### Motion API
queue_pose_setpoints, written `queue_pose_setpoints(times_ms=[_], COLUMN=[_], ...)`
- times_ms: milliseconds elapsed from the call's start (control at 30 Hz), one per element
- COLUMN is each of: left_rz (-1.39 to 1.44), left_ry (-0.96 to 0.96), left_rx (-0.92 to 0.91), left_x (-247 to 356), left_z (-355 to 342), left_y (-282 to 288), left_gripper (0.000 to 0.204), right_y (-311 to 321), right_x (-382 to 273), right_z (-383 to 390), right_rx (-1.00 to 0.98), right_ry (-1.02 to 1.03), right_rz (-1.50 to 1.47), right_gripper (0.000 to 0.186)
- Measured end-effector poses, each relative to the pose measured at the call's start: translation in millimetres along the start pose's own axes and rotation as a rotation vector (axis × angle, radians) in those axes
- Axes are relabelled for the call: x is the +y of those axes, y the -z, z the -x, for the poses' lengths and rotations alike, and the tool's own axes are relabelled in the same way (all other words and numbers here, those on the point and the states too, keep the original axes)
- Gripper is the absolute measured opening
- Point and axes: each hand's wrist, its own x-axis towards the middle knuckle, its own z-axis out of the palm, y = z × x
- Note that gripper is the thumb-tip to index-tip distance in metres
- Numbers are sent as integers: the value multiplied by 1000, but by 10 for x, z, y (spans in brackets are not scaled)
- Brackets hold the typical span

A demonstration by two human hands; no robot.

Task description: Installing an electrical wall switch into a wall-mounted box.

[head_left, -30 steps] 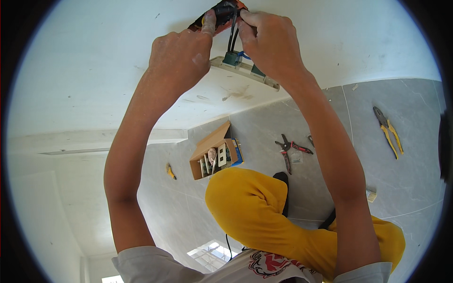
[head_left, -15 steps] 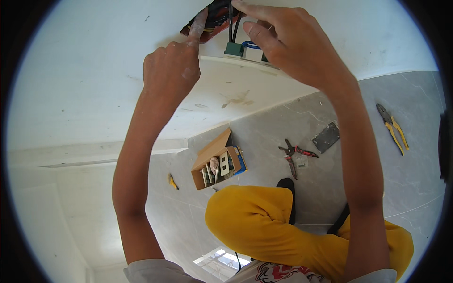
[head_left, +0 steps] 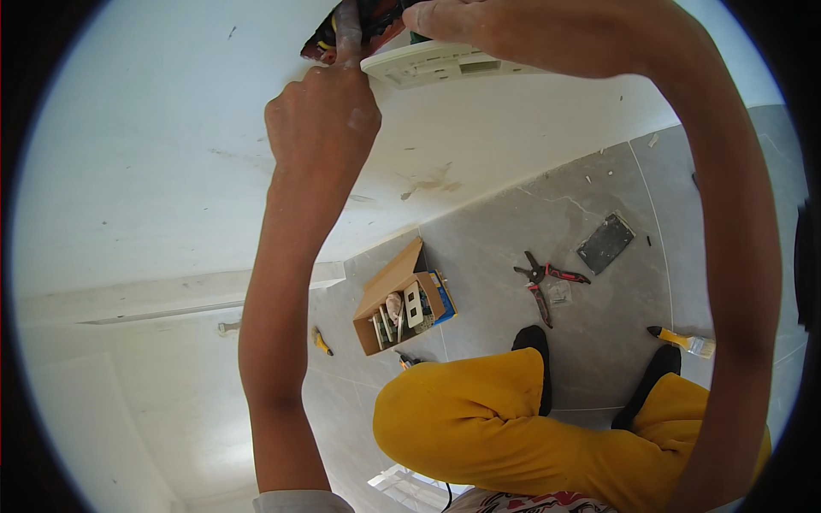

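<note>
At the top edge, a dark wall box (head_left: 320,43) with black and yellow wires is set in the white wall. My left hand (head_left: 323,111) stretches its index finger into it, against the wires; the other fingers are curled and the thumb is hidden. A white wall plate (head_left: 416,68) with rectangular openings hangs tilted just right of the box. My right hand (head_left: 547,34) is closed over the plate's upper edge, one fingertip by the wires and green terminal behind it. Its other fingers are out of sight.
On the grey tiled floor lie red-handled pliers (head_left: 539,275), a dark rectangular slab (head_left: 606,243), a brush (head_left: 684,342) and a yellow-handled tool (head_left: 321,341). An open cardboard box (head_left: 368,332) holds white plates near the wall. My yellow-trousered legs (head_left: 479,402) are below.
My right hand has come down from the wires onto the plate. The plate has tipped so its front shows. My left index finger remains in the wall box, and the view has shifted.
</note>
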Motion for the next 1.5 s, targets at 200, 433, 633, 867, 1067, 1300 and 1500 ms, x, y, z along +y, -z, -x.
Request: queue_pose_setpoints(times_ms=[200, 433, 633, 867, 1067, 1300, 1500], left_rz=[142, 427, 1115, 1496, 1043, 1625, 1622], left_ry=[24, 218, 423, 394, 294, 457, 506], left_rx=[45, 115, -18, -132, -31, -60, 104], left_x=[-9, 170, 318, 19, 125, 662, 732], left_z=[5, 273, 310, 219, 274, 500, 400], left_y=[-71, -110, 90, 173, 129, 9, -117], left_gripper=[21, 78, 78, 77, 65, 90, 94], right_y=[548, 131, 256, 345, 431, -149, 8], right_x=[-180, -93, 50, -28, 27, -37, -87], right_z=[-421, -346, -383, -329, -655, -598, -740], right_rx=[-582, -185, -434, -255, -465, -152, -253], right_ry=[-432, -249, -213, -175, -127, -129, 29], right_rz=[-119, -21, -11, -90, -70, 392, 525], right_gripper=[35, 38, 33, 35, 35, 45, 53])
